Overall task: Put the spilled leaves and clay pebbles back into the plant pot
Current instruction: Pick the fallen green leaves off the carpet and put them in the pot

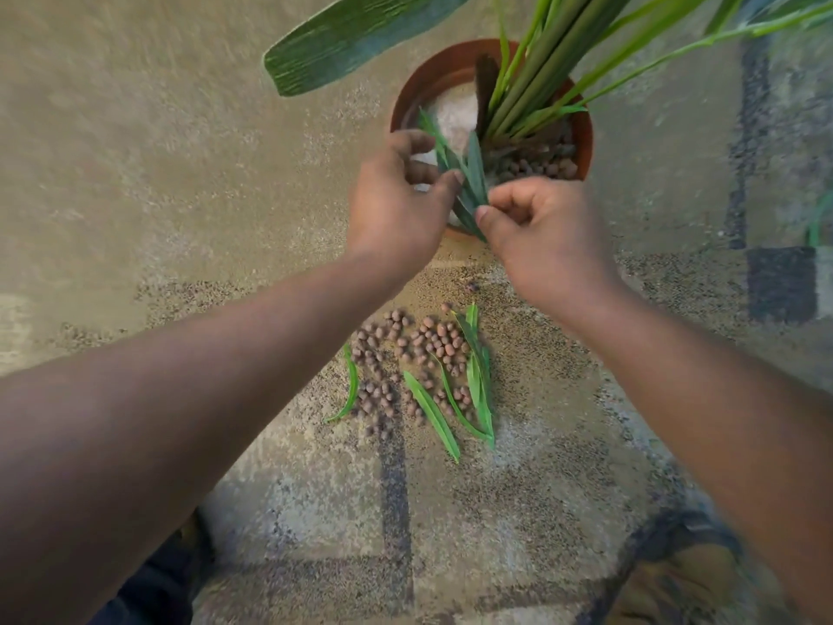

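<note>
A terracotta plant pot point(584, 142) stands on the carpet with a tall green plant point(532, 69) growing in it; brown clay pebbles lie along its near right side. Over the pot's near rim, my left hand point(396, 205) and my right hand point(541, 232) both pinch a small bunch of narrow green leaves point(469, 178) that points up into the pot. On the carpet below my wrists lies a spill of brown clay pebbles point(405, 358), with several loose green leaves point(432, 415) among them.
A patterned beige carpet point(180, 182) with dark lines covers the floor. A broad dark green leaf point(360, 33) hangs over the pot's far left. My knees show at the bottom edge of the view.
</note>
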Motion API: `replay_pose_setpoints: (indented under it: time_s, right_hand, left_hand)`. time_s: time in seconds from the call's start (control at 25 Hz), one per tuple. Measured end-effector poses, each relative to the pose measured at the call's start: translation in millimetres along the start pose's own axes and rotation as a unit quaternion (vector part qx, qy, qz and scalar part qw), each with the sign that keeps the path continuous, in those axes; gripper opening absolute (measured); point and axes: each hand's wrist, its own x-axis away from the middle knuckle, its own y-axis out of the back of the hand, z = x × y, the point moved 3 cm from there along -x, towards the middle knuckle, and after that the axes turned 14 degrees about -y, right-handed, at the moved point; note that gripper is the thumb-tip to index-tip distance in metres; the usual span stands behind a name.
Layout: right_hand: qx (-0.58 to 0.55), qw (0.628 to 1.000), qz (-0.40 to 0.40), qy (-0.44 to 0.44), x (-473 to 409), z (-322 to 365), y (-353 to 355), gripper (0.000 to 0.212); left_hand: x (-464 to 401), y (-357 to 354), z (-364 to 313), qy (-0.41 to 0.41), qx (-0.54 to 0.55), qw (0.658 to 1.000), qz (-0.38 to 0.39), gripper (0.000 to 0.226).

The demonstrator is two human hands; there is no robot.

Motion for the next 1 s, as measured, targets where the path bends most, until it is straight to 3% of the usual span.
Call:
replay_pose_setpoints:
  time_s: [0.08, 0.16, 0.44, 0.52, 0.68, 0.84, 1.0]
  right_hand:
    - [0.049, 0.998, -0.044, 0.023, -13, 12, -12, 0.016]
    - [0.052, 0.995, -0.083, 0.022, -28, 22, -23, 0.011]
    - [-0.071, 0.984, -0.157, -0.051, -50, 41, -52, 0.005]
    - [-0.087, 0.983, -0.151, -0.058, -49, 40, -54, 0.017]
    - [-0.074, 0.995, -0.05, -0.038, -42, 34, -59, 0.039]
    - [0.008, 0.999, -0.049, 0.002, -20, 19, -47, 0.042]
    - [0.049, 0.992, -0.081, 0.089, 10, 2, -33, 0.032]
  left_hand:
    - [-12, 7, 3, 0.006, -0.007, 0.999, -0.042, 0.031]
    - [-26, 10, 3, -0.001, -0.023, 0.998, -0.051, 0.022]
    - [-55, 10, 2, -0.025, -0.115, 0.99, 0.076, 0.029]
    - [-58, 9, 1, -0.039, -0.11, 0.988, 0.104, 0.027]
    - [-64, 9, -1, -0.065, -0.129, 0.982, 0.119, 0.044]
    - [-58, 12, -1, -0.124, -0.191, 0.966, 0.122, 0.05]
    - [-19, 23, 6, -0.253, -0.246, 0.929, 0.114, 0.038]
